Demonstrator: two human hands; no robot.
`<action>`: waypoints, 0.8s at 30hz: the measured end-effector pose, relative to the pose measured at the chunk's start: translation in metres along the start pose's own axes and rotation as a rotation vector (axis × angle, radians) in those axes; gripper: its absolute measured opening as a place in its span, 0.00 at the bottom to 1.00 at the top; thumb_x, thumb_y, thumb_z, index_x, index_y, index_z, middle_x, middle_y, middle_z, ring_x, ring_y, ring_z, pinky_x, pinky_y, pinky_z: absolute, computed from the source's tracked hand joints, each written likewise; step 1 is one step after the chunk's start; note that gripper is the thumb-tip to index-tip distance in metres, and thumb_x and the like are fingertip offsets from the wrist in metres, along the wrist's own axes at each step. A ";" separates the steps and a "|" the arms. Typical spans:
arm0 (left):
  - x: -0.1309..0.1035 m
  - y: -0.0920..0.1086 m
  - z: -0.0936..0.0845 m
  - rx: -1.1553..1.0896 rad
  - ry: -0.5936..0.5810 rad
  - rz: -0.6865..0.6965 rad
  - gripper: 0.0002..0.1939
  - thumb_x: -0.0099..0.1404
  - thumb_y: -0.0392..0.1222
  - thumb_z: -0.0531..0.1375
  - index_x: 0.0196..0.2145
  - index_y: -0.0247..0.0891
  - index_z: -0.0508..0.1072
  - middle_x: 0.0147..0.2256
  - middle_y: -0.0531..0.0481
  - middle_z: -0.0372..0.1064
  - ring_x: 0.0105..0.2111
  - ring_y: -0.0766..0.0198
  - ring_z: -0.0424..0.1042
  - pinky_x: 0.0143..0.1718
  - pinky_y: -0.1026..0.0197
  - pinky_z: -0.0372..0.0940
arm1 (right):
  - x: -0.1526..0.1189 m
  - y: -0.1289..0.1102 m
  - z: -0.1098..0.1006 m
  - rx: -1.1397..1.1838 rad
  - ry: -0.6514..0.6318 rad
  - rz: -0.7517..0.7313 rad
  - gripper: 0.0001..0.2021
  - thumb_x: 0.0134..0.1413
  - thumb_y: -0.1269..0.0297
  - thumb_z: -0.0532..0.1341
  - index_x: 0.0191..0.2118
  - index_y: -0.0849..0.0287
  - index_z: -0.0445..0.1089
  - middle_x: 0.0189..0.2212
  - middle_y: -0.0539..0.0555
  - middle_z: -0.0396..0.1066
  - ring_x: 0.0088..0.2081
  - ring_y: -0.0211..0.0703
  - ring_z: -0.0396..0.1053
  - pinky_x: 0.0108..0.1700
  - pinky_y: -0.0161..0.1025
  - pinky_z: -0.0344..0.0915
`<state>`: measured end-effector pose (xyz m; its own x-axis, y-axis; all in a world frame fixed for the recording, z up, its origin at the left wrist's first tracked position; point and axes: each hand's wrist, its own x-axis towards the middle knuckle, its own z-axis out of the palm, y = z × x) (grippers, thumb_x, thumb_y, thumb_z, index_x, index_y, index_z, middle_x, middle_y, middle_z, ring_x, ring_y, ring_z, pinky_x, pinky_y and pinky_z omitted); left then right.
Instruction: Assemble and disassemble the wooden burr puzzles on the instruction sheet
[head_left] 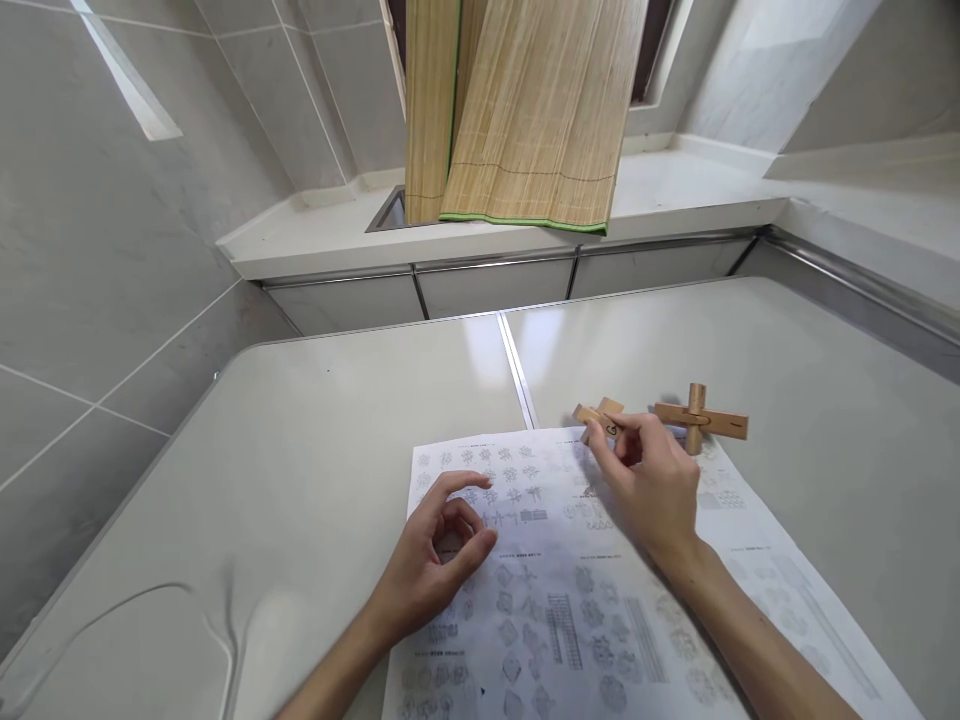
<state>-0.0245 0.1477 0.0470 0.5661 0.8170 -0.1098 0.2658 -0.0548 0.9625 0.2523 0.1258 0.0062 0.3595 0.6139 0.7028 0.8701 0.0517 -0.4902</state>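
My right hand (660,495), right of centre in the frame, grips a small wooden cluster (600,418) between thumb and fingertips, at the top edge of a printed sheet (544,600). My fingers cover part of that cluster, so I can't tell how many pieces make it up; one dark mark on it looks like a G or a C. My left hand (439,550), at lower centre, holds nothing: the fingers curl loosely over the sheet, thumb apart from them.

Just beyond my right knuckles lies a wooden cross (696,418), a rounded peg across a flat bar with a dark stroke near its right end. The sheet runs out of the bottom of the frame, my forearms hide parts of it, and its small print is too faint for me to read. At lower left, pale curved lines on the table (337,480) may be a cord or reflections; I can't say which.

At the top, bamboo mats (540,120), cut off by the frame, cover most of a metal-edged recess (386,212) in the counter (300,240), so its inside is hidden.
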 end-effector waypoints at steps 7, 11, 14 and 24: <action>0.000 0.003 0.002 0.007 0.016 0.092 0.13 0.74 0.44 0.62 0.55 0.46 0.72 0.56 0.44 0.65 0.33 0.68 0.70 0.37 0.60 0.69 | 0.006 0.018 -0.003 -0.098 0.022 0.122 0.09 0.68 0.59 0.62 0.37 0.56 0.68 0.21 0.44 0.60 0.24 0.41 0.63 0.30 0.37 0.57; 0.001 0.002 0.003 -0.001 0.013 0.104 0.11 0.74 0.44 0.61 0.53 0.46 0.72 0.57 0.44 0.64 0.32 0.69 0.70 0.37 0.60 0.69 | 0.006 0.018 -0.003 -0.132 0.010 0.138 0.07 0.66 0.61 0.61 0.36 0.56 0.68 0.21 0.46 0.62 0.25 0.42 0.65 0.30 0.38 0.58; 0.000 0.000 0.003 0.005 0.017 0.102 0.10 0.75 0.44 0.61 0.53 0.46 0.73 0.58 0.44 0.64 0.32 0.69 0.69 0.37 0.60 0.69 | 0.007 0.016 -0.004 -0.183 0.021 0.137 0.07 0.66 0.64 0.59 0.34 0.56 0.68 0.22 0.47 0.67 0.24 0.42 0.65 0.28 0.37 0.56; 0.000 -0.005 0.004 0.040 0.049 0.089 0.07 0.77 0.45 0.58 0.49 0.44 0.72 0.57 0.44 0.64 0.32 0.68 0.69 0.37 0.60 0.69 | -0.006 -0.006 -0.003 0.216 -0.241 -0.030 0.08 0.64 0.71 0.58 0.33 0.54 0.64 0.20 0.42 0.57 0.20 0.36 0.57 0.26 0.34 0.55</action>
<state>-0.0225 0.1457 0.0416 0.5502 0.8350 -0.0114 0.2476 -0.1501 0.9572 0.2458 0.1194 0.0069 0.2221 0.7769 0.5891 0.7783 0.2226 -0.5871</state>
